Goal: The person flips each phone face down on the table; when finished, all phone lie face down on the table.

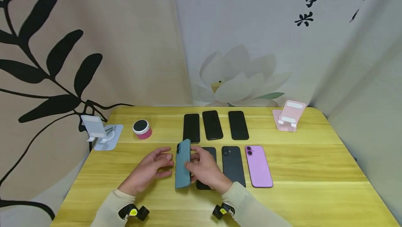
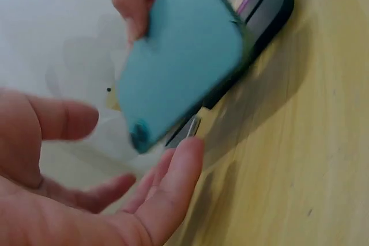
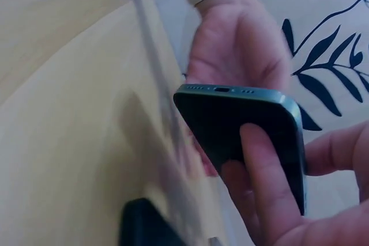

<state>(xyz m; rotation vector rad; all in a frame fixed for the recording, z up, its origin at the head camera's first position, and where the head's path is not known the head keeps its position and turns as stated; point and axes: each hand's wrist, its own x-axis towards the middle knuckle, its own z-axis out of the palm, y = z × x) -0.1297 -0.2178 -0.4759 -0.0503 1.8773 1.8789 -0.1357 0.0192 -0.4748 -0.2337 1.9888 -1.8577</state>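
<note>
Yellow wood-grain desk (image 1: pixel 314 171), seen from the person's side, bearing two rows of phones. The far row holds three black slab phones lying screen up (image 1: pixel 212 125). The near row holds a black phone half covered by the right hand, a dark grey phone lying back up (image 1: pixel 233 165) and a lilac phone lying back up (image 1: pixel 258 166). A pale blue folding stand (image 1: pixel 98 132) sits at the left desk corner and a pink folding stand (image 1: pixel 290 115) at the far right; a small round pink tin with a black top (image 1: pixel 142 128) stands near the blue one.

The teal slim rectangular phone (image 1: pixel 183 164) stands on its long edge, at the left end of the near row. Its long axis runs away from the person, camera end farthest, charging-port end nearest.

Right hand (image 1: pixel 205 169): grasps the teal phone from the right, thumb laid on the dark screen face in the right wrist view (image 3: pixel 259 159), fingers behind.

Left hand (image 1: pixel 150 171): released, fingers relaxed and spread, palm facing the teal back. It lies just beside the phone on its left; the left wrist view shows a gap, not contact (image 2: pixel 155 200). The phone thus lies directly to this hand's right, broad back presented to the palm.
</note>
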